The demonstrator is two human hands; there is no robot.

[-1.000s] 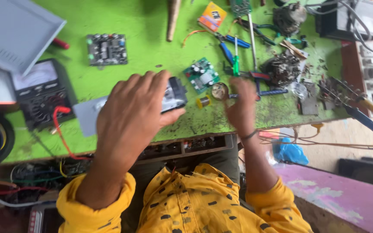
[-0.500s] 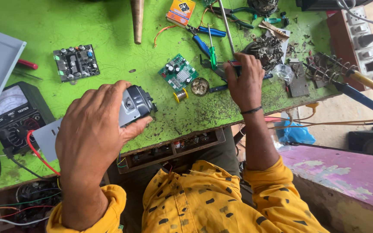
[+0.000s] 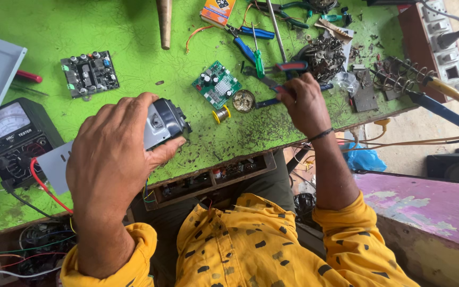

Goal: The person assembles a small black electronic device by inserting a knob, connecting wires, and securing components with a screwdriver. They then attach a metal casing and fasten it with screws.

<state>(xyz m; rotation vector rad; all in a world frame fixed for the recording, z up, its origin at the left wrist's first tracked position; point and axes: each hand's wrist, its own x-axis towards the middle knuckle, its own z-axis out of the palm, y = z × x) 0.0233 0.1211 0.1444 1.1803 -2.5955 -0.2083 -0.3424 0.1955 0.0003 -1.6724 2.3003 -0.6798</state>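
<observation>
My left hand [image 3: 113,154] is closed over a small grey and black device [image 3: 164,122], held above the near part of the green workbench [image 3: 134,32]. My right hand [image 3: 305,103] rests further right on the bench, fingers closed on a dark thin tool [image 3: 265,82] among red- and blue-handled pliers [image 3: 292,66]. A green circuit board [image 3: 217,84] and a round solder tin [image 3: 243,100] lie between the two hands. A small yellow wire spool [image 3: 221,114] sits in front of the board.
An analogue multimeter [image 3: 11,139] with red lead sits at left, a black circuit board [image 3: 89,73] behind it. A soldering iron [image 3: 442,95] in its coil stand and a power strip [image 3: 444,37] are at right. A pile of metal parts [image 3: 325,56] lies behind my right hand.
My left hand has drawn the grey device left and nearer to me. My right hand stays by the pliers, and the view has shifted.
</observation>
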